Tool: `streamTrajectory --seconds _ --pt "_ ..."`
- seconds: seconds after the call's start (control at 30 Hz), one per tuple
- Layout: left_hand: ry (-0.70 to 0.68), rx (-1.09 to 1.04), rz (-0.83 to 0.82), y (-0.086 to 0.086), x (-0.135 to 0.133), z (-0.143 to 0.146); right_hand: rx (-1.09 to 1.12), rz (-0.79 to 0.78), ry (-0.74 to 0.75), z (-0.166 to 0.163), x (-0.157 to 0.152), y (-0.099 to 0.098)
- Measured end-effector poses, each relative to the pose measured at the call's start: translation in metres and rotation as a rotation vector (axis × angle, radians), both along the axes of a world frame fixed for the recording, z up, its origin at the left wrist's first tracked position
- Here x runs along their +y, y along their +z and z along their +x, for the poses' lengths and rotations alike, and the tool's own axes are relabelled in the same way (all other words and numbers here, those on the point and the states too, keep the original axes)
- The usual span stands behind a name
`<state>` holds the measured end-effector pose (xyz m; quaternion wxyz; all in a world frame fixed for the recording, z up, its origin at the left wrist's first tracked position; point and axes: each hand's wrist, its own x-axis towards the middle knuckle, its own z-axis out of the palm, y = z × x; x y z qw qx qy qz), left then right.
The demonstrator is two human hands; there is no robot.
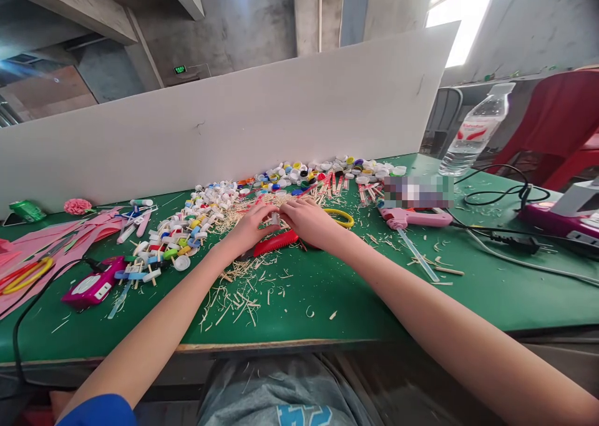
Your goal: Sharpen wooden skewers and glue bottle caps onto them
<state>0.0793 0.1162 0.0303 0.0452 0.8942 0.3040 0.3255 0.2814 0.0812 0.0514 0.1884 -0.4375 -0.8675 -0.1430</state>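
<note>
My left hand (253, 227) and my right hand (303, 219) meet above the middle of the green table (299, 317). The fingers of both are closed together around a small pale piece (275, 217), mostly hidden by them, whose kind I cannot make out. Just below lies a tool with a ridged red handle (276, 244). A yellow loop handle (344, 217) shows beside my right wrist. Thin wood shavings (241, 298) are scattered under and in front of my hands. Beyond them are short sticks with red ends (330, 186).
Bottle caps (210, 201), several with sticks, are heaped left and behind. A pink glue gun (414, 217) with a clear glue stick lies right, near cables and a water bottle (477, 133). A magenta power strip (96, 282) sits left. A white panel (234, 126) stands behind.
</note>
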Motion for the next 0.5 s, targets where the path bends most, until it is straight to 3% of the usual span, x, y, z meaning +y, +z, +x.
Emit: streamTrajectory --seconds 0.23,0.5 --pt "0.030 -0.095 -0.180 0.0046 -0.0066 0.0025 0.014 -0.064 0.000 0.0000 -0.0037 0.0056" --pt "0.036 -0.124 -0.184 0.0067 -0.0086 0.0022 0.059 -0.126 0.061 0.0014 -0.0006 0.0022"
